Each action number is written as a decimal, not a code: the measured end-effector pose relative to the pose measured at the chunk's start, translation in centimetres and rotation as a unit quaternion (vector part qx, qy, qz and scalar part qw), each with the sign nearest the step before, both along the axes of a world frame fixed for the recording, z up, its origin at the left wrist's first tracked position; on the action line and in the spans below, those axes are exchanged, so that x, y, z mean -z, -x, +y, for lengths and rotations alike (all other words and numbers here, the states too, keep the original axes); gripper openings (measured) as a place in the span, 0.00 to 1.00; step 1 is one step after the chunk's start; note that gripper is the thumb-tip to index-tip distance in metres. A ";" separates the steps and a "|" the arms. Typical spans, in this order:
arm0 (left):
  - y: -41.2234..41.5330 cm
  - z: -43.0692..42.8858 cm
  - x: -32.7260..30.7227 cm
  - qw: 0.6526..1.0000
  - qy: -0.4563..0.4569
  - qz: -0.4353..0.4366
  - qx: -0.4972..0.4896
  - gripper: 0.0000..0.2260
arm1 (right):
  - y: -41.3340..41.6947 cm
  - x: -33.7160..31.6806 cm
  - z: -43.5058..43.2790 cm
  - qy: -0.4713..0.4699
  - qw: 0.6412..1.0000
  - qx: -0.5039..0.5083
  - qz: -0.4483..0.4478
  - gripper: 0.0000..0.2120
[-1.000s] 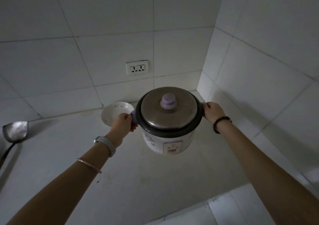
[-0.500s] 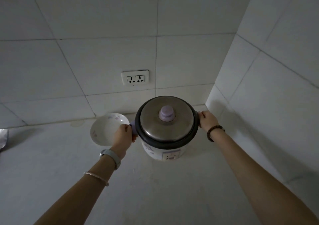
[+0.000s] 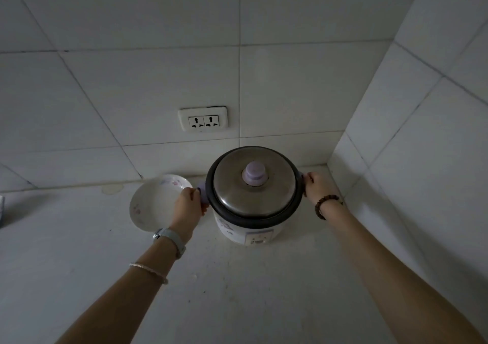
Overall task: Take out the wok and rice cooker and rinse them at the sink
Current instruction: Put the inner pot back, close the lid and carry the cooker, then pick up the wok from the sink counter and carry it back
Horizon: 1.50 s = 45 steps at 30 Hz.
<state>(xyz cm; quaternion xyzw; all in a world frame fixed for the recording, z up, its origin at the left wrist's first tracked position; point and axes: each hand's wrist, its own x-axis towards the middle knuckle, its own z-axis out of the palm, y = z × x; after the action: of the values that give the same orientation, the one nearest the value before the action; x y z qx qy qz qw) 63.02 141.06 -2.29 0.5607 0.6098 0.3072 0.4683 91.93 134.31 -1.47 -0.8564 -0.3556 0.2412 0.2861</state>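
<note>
The left hand (image 3: 188, 206) grips the lilac side handle at nine o'clock of the rice cooker (image 3: 253, 195); the right hand (image 3: 315, 186) is closed on the handle at three o'clock. The cooker, metal lid (image 3: 253, 182) on, sits on the white counter (image 3: 237, 291) in the tiled corner, a floral plate (image 3: 155, 203) at its nine o'clock, a wall socket (image 3: 202, 119) at eleven

lid (image 3: 253, 189): brushed metal, showing a dull shine
knob (image 3: 254, 176): lilac plastic, matt
rice cooker (image 3: 248, 231): white body looking smooth, dark matt rim
plate (image 3: 155, 202): glazed ceramic, smooth
wall tiles (image 3: 303, 87): glossy
countertop (image 3: 237, 291): matt, looking slightly rough
</note>
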 end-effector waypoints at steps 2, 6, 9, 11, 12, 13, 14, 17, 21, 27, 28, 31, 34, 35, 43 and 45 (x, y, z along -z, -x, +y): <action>-0.1 0.3 0.2 1.000 -0.004 -0.002 -0.003 0.14 | -0.1 -0.2 0.2 0.001 1.000 -0.002 0.005 0.18; -0.2 0.6 0.9 0.999 0.016 -0.019 -0.026 0.17 | -0.1 0.1 0.4 -0.008 1.000 0.003 0.025 0.17; -0.1 0.3 0.7 1.000 0.011 -0.013 -0.014 0.12 | -0.1 0.2 0.3 -0.004 0.999 0.010 0.045 0.17; 0.3 0.4 0.7 1.000 0.007 0.002 0.004 0.10 | 0.2 -0.5 -0.4 0.006 0.998 0.011 0.066 0.16; 0.7 0.4 0.6 1.000 0.009 0.013 0.009 0.09 | 0.4 -1.0 -0.9 0.011 0.997 0.006 0.075 0.17; 1.2 0.3 0.4 1.000 0.008 0.021 0.009 0.09 | 0.7 -1.7 -1.4 0.015 0.997 -0.001 0.073 0.19; 1.8 0.2 0.1 1.000 0.002 0.028 0.006 0.10 | 0.9 -2.4 -2.0 0.009 0.999 -0.006 0.048 0.22; 3.8 -1.3 -1.6 0.995 -0.067 0.068 -0.004 0.12 | 2.2 -5.0 -4.2 -0.104 0.994 -0.023 -0.038 0.21; 7.0 -4.8 -4.8 0.975 -0.193 0.109 0.011 0.14 | 5.9 -8.0 -7.5 -0.258 0.957 -0.107 -0.080 0.17; 13.9 -11.7 -8.1 0.920 -0.315 0.232 0.018 0.16 | 11.5 -10.2 -10.9 -0.324 0.902 -0.257 -0.127 0.18; 15.0 -13.0 -8.6 0.914 -0.324 0.245 0.012 0.17 | 12.5 -10.5 -11.3 -0.327 0.898 -0.267 -0.124 0.19; 18.7 -16.6 -9.7 0.898 -0.345 0.273 -0.011 0.19 | 15.8 -11.2 -12.4 -0.329 0.889 -0.296 -0.117 0.20; 23.0 -20.1 -9.9 0.889 -0.345 0.297 -0.051 0.20 | 19.5 -11.9 -13.3 -0.343 0.870 -0.335 -0.116 0.21; 24.4 -21.2 -10.0 0.888 -0.340 0.301 -0.066 0.20 | 20.8 -12.2 -13.5 -0.347 0.863 -0.350 -0.112 0.21; 35.5 -30.1 -10.3 0.869 -0.338 0.316 -0.177 0.19 | 33.4 -12.3 -14.0 -0.342 0.817 -0.458 -0.077 0.23; 39.1 -32.5 -10.3 0.865 -0.328 0.325 -0.197 0.19 | 37.8 -12.4 -14.4 -0.348 0.795 -0.490 -0.077 0.22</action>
<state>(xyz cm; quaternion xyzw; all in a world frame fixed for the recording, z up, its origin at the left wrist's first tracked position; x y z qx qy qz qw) 23.89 108.55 8.03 0.6179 0.6894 0.3762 -0.0377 54.16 119.91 10.92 -0.4253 -0.8088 0.1423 0.3803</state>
